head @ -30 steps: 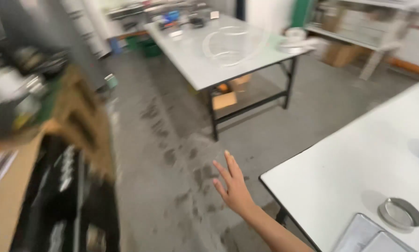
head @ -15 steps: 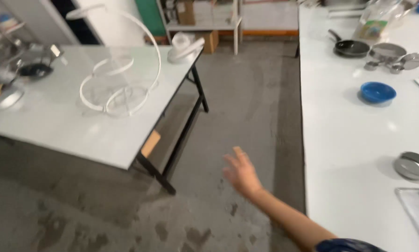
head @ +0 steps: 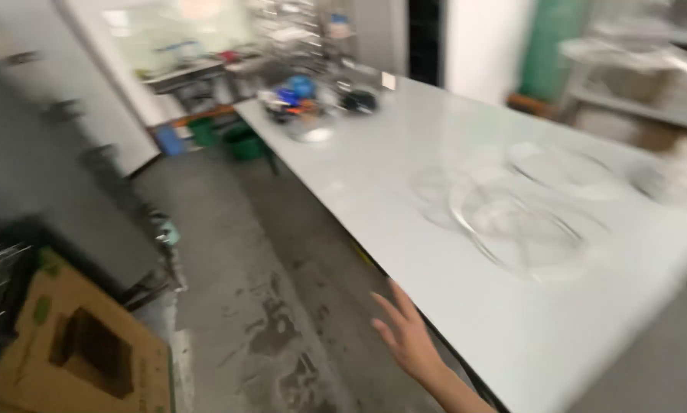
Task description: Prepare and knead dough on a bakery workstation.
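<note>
White table's near long edge runs just right of the open right hand.

It stretches from the lower right away to the far left corner, where small blue and dark items crowd together. A blurred white wire stand sits toward its right end, well apart from the hand. That hand hangs over the stained floor, fingers spread, holding nothing. The left hand is out of view. A cardboard box lies lower left.
</note>
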